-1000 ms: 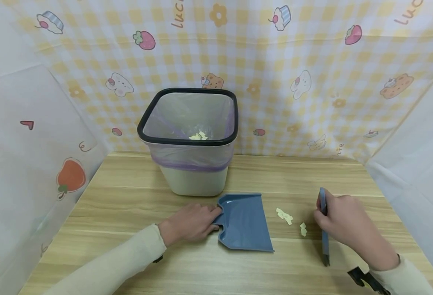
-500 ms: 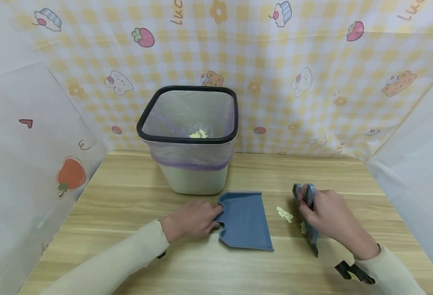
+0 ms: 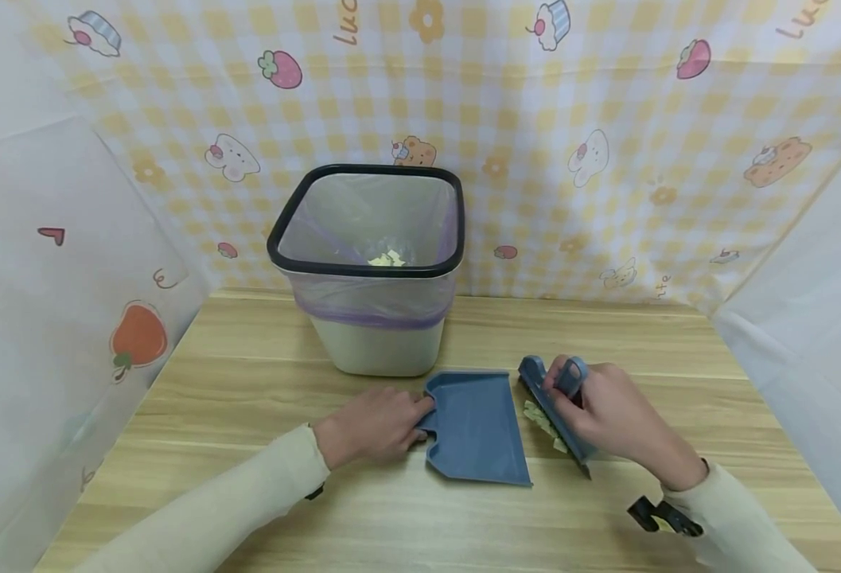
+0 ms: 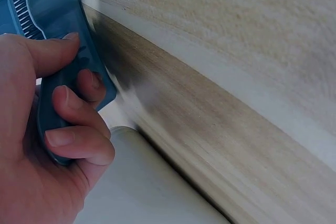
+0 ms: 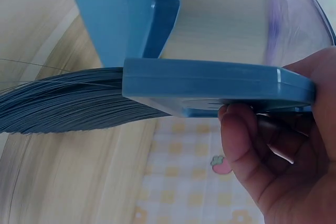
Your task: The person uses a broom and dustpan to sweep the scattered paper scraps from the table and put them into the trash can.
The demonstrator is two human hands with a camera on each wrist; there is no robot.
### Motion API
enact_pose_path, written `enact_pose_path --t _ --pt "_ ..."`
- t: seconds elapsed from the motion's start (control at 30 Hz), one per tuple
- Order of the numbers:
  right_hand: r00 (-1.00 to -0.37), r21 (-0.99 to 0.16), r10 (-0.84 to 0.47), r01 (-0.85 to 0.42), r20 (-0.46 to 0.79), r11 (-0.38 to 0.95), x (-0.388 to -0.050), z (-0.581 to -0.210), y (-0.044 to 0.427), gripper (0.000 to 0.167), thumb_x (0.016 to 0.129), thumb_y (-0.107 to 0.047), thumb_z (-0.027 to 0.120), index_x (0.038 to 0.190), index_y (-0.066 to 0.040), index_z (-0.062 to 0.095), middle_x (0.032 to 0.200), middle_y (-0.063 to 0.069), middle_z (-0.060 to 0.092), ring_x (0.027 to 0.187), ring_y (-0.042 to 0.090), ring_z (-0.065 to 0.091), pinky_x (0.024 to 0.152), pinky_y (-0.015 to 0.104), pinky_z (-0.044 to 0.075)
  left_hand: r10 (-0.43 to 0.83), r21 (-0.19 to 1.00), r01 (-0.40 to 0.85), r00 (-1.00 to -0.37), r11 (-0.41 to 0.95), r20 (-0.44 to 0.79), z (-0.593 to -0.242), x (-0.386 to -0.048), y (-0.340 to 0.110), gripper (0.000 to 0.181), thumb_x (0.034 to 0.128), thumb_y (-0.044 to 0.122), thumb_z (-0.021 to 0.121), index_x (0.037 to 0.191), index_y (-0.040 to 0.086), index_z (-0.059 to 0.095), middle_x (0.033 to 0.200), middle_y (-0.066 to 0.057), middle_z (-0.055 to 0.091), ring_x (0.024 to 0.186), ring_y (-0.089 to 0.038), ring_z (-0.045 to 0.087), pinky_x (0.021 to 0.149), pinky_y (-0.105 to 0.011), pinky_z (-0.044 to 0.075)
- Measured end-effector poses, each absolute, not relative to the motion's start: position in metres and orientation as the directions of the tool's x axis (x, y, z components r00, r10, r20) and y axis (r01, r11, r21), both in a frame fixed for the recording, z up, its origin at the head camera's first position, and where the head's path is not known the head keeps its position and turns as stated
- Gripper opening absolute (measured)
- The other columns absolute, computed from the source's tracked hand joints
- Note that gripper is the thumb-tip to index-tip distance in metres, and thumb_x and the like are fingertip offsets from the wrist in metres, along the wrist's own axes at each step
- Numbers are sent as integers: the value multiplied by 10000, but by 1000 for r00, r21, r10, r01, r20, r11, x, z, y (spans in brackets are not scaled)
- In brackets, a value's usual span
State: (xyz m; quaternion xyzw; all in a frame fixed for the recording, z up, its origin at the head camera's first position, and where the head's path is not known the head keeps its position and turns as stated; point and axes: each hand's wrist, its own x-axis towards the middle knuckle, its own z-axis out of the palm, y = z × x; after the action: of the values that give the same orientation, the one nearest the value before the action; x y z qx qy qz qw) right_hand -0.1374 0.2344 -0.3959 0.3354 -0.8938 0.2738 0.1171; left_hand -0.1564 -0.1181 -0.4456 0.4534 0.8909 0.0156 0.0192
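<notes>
Flat on the wooden table lies a blue-grey dustpan (image 3: 476,430), its front edge facing right. My left hand (image 3: 373,426) grips its handle; the left wrist view shows the fingers (image 4: 81,142) curled round it. My right hand (image 3: 617,414) holds a matching hand brush (image 3: 552,414) by its handle, slanted just right of the dustpan. Dark bristles (image 5: 68,100) fan out in the right wrist view. Pale yellow scraps (image 3: 542,420), perhaps paper, lie bunched along the brush's left side, between it and the dustpan; the brush may hide part of them.
Behind the dustpan stands a light bin (image 3: 384,350) with a black rim and a clear liner, more yellow scraps (image 3: 387,259) inside. A yellow checked cloth (image 3: 506,159) hangs at the back, with white cloth (image 3: 55,334) along the left side.
My right hand has moved left with the brush and turned it aslant. The separate scraps are now gathered against the brush, nearer the dustpan. The left hand and dustpan hold their place.
</notes>
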Motion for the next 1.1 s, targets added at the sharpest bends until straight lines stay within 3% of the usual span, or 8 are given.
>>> enact_pose_path --t 0.67,1.1 --pt "-722 -433 -511 -690 466 580 -143 -401 196 179 914 39 742 966 -127 697 694 -133 596 513 -100 421 459 206 408 807 35 806 -590 591 -25 -447 -156 -119 257 1071 311 735 1178 83 684 939 -16 699 752 -138 682 642 -328 570" --pt "-722 -455 -514 -691 463 561 -145 -402 178 147 933 24 720 967 -118 698 648 -171 513 500 -96 382 445 220 373 804 35 803 -594 595 -32 -447 -156 -119 264 1074 314 731 1192 84 679 966 -28 705 768 -157 693 658 -347 579"
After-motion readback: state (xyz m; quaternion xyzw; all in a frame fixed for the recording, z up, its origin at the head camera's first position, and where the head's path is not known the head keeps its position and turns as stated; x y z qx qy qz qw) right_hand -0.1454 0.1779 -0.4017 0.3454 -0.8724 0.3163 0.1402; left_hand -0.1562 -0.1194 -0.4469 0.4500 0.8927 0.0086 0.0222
